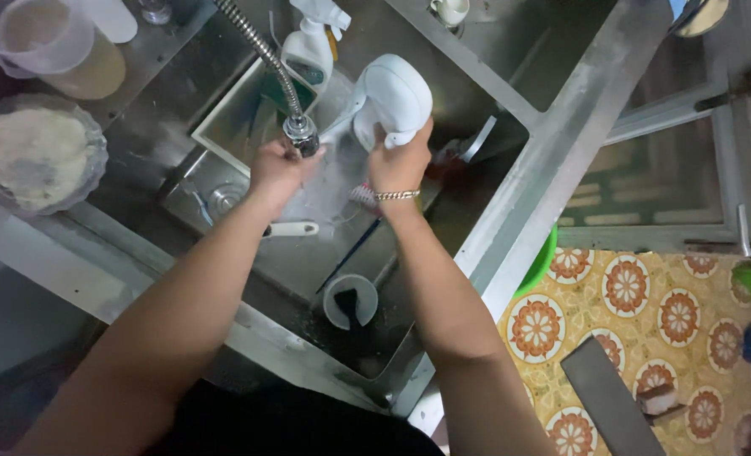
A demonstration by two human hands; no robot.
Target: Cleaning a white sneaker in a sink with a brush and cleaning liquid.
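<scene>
Though half hidden by spray — pale bowl (395, 97).

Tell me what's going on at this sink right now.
A person stands over a steel sink. Their right hand grips a white rounded container, tilted over the basin, while the left hand holds the end of the flexible metal faucet hose beside it. A small cup and a few utensils lie in the sink bottom. A white spray bottle stands behind, and a bowl of pale food sits on the counter.
</scene>
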